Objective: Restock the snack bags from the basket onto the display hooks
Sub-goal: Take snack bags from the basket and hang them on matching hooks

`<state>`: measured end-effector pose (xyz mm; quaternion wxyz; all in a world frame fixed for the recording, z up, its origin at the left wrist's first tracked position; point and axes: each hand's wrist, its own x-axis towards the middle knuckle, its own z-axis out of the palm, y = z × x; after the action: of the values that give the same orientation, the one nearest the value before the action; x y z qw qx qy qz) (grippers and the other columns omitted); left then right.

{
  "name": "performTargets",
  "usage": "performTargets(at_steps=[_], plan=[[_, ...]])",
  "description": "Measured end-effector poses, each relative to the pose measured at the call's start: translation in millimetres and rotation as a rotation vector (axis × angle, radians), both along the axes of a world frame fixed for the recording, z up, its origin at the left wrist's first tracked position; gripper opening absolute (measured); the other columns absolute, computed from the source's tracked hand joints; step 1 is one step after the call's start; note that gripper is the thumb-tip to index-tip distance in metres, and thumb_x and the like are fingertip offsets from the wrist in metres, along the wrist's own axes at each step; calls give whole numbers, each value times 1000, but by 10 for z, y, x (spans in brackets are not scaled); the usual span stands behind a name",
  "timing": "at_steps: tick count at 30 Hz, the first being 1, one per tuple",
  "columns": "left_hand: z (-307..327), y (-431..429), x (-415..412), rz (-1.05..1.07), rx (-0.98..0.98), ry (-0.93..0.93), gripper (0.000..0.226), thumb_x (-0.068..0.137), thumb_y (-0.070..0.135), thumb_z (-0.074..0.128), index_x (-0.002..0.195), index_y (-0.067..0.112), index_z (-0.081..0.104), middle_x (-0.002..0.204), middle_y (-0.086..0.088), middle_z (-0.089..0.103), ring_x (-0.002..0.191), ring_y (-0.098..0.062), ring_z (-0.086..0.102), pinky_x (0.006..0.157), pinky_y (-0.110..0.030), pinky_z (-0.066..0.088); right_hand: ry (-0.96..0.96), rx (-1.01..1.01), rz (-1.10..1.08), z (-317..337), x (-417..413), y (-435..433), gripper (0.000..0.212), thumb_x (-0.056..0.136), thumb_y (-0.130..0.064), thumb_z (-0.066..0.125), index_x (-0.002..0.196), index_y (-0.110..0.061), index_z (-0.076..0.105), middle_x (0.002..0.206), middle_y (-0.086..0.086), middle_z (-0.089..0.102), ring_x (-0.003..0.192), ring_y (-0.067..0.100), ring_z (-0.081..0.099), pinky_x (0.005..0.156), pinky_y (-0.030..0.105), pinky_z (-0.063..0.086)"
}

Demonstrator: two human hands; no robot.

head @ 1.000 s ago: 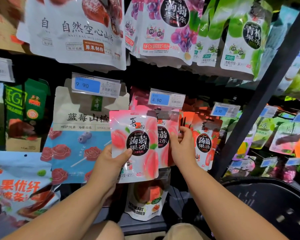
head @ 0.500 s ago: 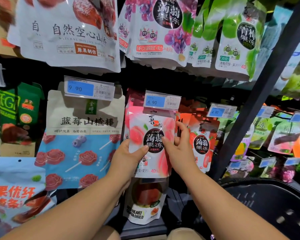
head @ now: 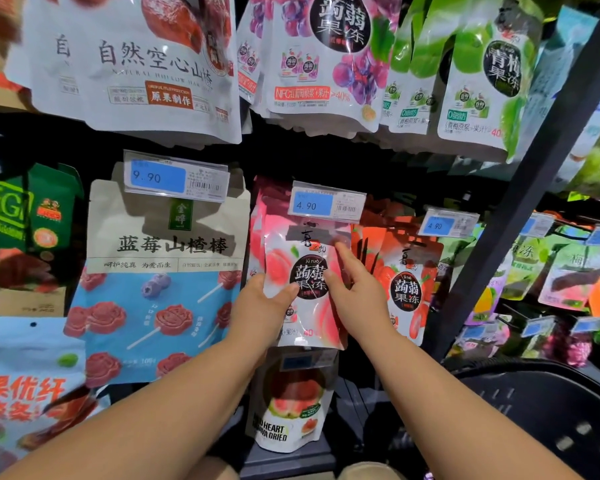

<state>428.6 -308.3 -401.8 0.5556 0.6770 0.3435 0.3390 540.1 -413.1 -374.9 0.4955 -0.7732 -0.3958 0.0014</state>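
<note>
Under the 4.90 price tag [head: 328, 205], your left hand [head: 260, 303] pinched the pink bag [head: 281, 265] at its 9 o'clock edge. Your right hand [head: 357, 289] lay straight-fingered at 3 o'clock. Hook was hidden. Judged: you needed a level top and a straight push back.

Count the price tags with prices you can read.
3: a 9.90 tag left, a 4.90 tag above the held bag, another 4.90 tag right. Others are blurred.

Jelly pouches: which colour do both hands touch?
The pink pouch, gripped by left hand, touched by right hand; the red pouch, purple pouch and green pouch hang untouched.
</note>
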Motion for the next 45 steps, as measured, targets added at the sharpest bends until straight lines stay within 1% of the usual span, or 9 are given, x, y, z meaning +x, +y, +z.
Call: performTargets(at_steps=[7, 12, 15, 22, 25, 29, 35, 40, 45], plan=[[-94, -14, -44, 114, 163, 71, 44, 85, 29, 75, 113, 8, 48, 109, -12, 59, 103, -33, 57, 74, -34, 38, -90, -169, -2, -24, -22, 16, 62, 101, -33, 51, 154, -43, 19, 152, -2, 43, 137, 22, 43, 108, 36, 39], [-161, -91, -103, 243, 405, 58, 75, 76, 12, 81, 138, 3, 38, 135, -20, 40, 123, -37, 39, 103, -50, 34, -143, -215, 13, -91, -46, -83, 68, 100, -38, 52, 154, -49, 11, 150, 1, 41, 132, 17, 43, 104, 35, 40], [-169, -181, -100, 282, 584, 22, 72, 71, 7, 84, 132, 3, 46, 132, -23, 42, 123, -37, 35, 106, -55, 28, -144, -234, 26, -103, -65, -173, 69, 99, -39, 53, 153, -49, 12, 135, 0, 46, 116, 11, 47, 97, 29, 39], [-1, -449, 67, 88, 712, -19, 47, 79, 9, 78, 121, 6, 56, 120, -11, 50, 119, -36, 43, 105, -46, 30, -121, -255, -19, 26, -7, -716, 56, 105, -34, 43, 153, -45, 19, 130, -2, 43, 105, 12, 49, 95, 30, 41], [80, -689, 229, -94, 767, -66, 35, 83, 9, 74, 115, 6, 60, 109, -2, 51, 110, -28, 46, 95, -29, 30, -145, -304, -118, 27, 162, -1262, 45, 105, -31, 42, 149, -33, 37, 119, -1, 48, 102, 13, 50, 93, 30, 40], [-4, -1261, 574, -523, 887, -51, 25, 88, 22, 69, 109, 10, 62, 101, 2, 54, 95, -14, 44, 83, -24, 29, -110, -559, -286, -180, 465, -2297, 27, 101, -23, 52, 125, -17, 64, 114, 5, 65, 107, 21, 58, 92, 31, 44], [-366, -2175, 1010, -997, 921, 84, 42, 85, 41, 60, 109, 8, 63, 102, -4, 61, 98, -22, 55, 81, -24, 33, 184, -1245, -277, -817, 558, -3856, 27, 96, -29, 62, 120, -19, 65, 105, 2, 66, 93, 18, 58, 75, 22, 39], [-543, -2391, 1145, -1034, 1045, 271, 38, 94, 49, 55, 118, 20, 58, 122, -1, 60, 116, -26, 51, 98, -39, 43, 444, -1545, -272, -1268, 529, -4534, 41, 90, -34, 69, 128, -23, 61, 121, 7, 67, 105, 26, 64, 89, 31, 51], [-596, -2432, 1222, -1022, 1106, 441, 40, 91, 60, 48, 114, 27, 56, 122, 3, 60, 116, -25, 52, 93, -39, 45, 504, -1729, -303, -1362, 574, -4778, 49, 91, -37, 69, 131, -11, 62, 130, 12, 64, 117, 29, 61, 89, 27, 48]])
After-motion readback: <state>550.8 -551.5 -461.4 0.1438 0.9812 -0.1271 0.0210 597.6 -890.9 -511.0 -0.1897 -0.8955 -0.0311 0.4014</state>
